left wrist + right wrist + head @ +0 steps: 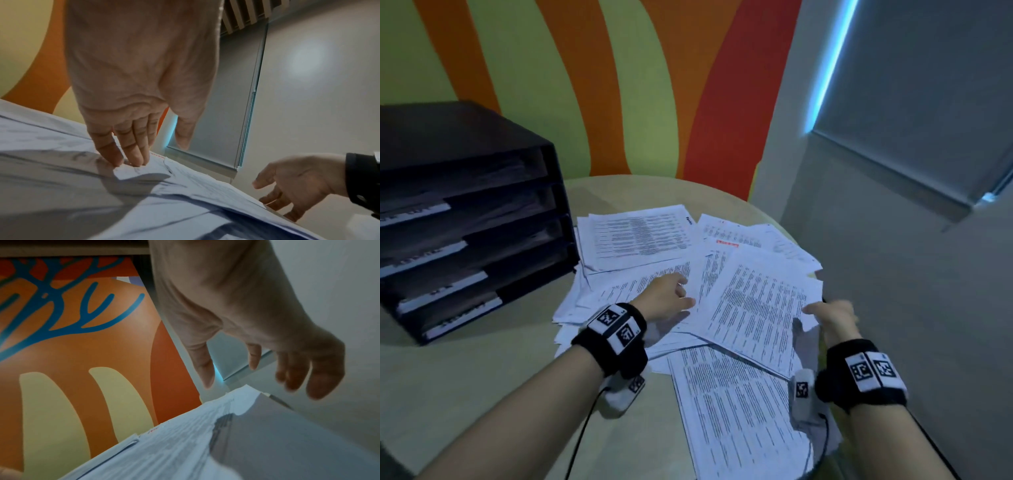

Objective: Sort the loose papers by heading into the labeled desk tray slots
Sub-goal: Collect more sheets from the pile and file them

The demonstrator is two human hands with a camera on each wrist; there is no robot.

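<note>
The left hand is pressing straight fingertips onto the loose papers, which are lying fanned across the round surface beside the desk tray. The right hand is hovering relaxed, its grip holding nothing, at the top sheet. Risk: overlapping sheets sliding together, likely dragging neighbours off the edge. That sheet's long axis is running diagonally, near-left to far-right.

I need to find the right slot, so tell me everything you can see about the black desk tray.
The black desk tray stands on the round table, left of the loose papers. It looks like dark plastic, with four stacked slots, each edged by a white label strip whose text is too blurred to read. Neither hand touches it.
</note>
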